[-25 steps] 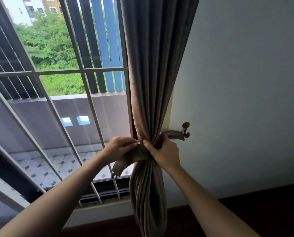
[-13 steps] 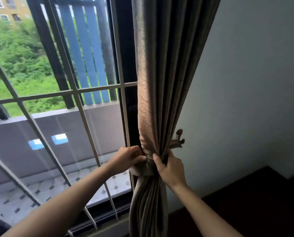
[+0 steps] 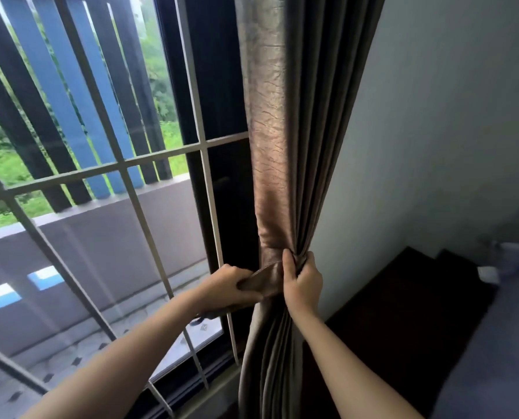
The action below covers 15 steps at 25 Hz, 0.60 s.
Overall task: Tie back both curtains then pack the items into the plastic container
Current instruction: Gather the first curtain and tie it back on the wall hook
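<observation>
A brown-grey curtain hangs bunched at the right edge of the window. A matching fabric tieback wraps around it at waist height. My left hand grips the free end of the tieback, pulled out to the left of the curtain. My right hand clamps the gathered curtain and the band at the pinch point. The wall hook is hidden behind the curtain and my right hand. No plastic container is in view.
White window bars and a dark frame stand to the left, with a balcony beyond. A pale wall is to the right. A dark wooden floor and a grey-blue bed lie at lower right.
The view has swung right and down, so the wall hook is now hidden. My left hand has drawn the tieback end out to the left. My right hand has stayed on the gathered curtain.
</observation>
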{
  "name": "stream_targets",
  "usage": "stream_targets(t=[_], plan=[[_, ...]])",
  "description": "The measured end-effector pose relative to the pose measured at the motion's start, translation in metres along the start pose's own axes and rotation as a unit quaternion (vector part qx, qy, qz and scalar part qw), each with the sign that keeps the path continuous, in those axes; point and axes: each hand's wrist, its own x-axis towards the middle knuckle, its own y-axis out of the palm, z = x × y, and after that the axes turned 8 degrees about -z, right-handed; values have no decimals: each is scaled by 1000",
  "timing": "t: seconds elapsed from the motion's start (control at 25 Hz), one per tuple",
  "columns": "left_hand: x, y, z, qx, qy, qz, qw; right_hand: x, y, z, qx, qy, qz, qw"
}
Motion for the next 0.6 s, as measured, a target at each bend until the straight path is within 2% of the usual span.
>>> stream_targets(t=[0.12,0.28,0.4,0.52,0.6], plan=[[-16,-13,24,6,-20,47,999,8,-9,-6,2,-11,-5,1000],[-13,-18,20,-31,-40,22,999,26,-34,-19,-7,-13,-50,999],[13,-2,-7,-132,-41,4,990,55,-60,-27,-17,-8,-91,996],[40,13,-25,-281,-91,-38,955,85,-76,-34,-37,-18,-97,994],[53,24,-35,-390,-135,-79,907,102,-80,-41,-47,-44,-97,993]])
